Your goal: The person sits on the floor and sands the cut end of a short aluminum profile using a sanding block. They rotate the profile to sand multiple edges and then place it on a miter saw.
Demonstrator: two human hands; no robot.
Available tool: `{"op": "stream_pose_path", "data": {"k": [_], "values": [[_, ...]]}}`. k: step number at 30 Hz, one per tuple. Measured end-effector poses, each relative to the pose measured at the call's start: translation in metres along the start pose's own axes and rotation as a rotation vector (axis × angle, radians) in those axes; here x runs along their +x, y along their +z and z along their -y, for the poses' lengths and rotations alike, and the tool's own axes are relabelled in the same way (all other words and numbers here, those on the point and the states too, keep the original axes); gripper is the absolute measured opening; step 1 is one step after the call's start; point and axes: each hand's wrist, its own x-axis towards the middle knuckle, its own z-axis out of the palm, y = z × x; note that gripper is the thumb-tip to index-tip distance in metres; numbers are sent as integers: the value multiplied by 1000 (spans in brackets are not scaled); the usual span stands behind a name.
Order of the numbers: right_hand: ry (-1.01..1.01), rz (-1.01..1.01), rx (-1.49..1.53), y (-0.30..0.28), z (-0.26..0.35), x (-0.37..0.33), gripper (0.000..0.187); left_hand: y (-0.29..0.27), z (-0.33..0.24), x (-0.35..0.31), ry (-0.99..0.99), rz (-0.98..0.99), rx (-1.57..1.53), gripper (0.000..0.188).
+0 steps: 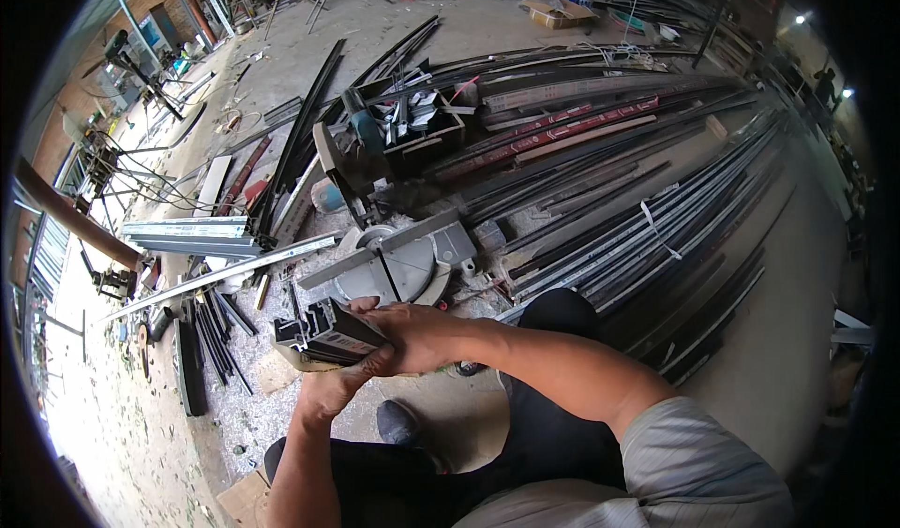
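Both my hands are closed around a short, dark metal profile piece (330, 333), or a stack of several such pieces, with its grooved end facing left. My left hand (339, 385) grips it from below at the near side. My right hand (412, 334) wraps its far and right side, with fingers partly hidden behind it. Just beyond the hands stands a mitre saw (412, 264) with a round grey table and a slot through it. The saw's head is raised at the back. A long pale profile bar (225, 271) runs leftward from the saw.
Long dark bars (647, 247) lie bundled on the right. A box of short offcuts (412, 120) stands behind the saw. Short dark strips (214, 340) and metal shavings cover the floor at left. My shoe (398, 423) is below my hands. A cardboard box (560, 12) sits at the back.
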Motion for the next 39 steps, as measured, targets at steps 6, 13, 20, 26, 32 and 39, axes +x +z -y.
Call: {"op": "stream_pose_path", "data": {"k": [6, 13, 20, 26, 32, 39], "values": [[-68, -72, -39, 2, -9, -7, 66, 6, 4, 2, 92, -38, 91, 54], [67, -71, -181, 4, -3, -13, 61, 13, 2, 1, 77, -92, 62, 61], [-12, -125, -236, 16, -13, -12, 53, 15, 6, 1, 50, -109, 36, 57], [-38, -193, -162, 17, -11, -13, 60, 17, 6, 2, 68, -113, 78, 57], [31, -89, -220, 16, -13, -13, 52, 17, 12, 4, 93, -123, 81, 58], [118, -37, -235, 2, -2, -17, 71, 20, 14, 8, 90, -169, 123, 59]]}}
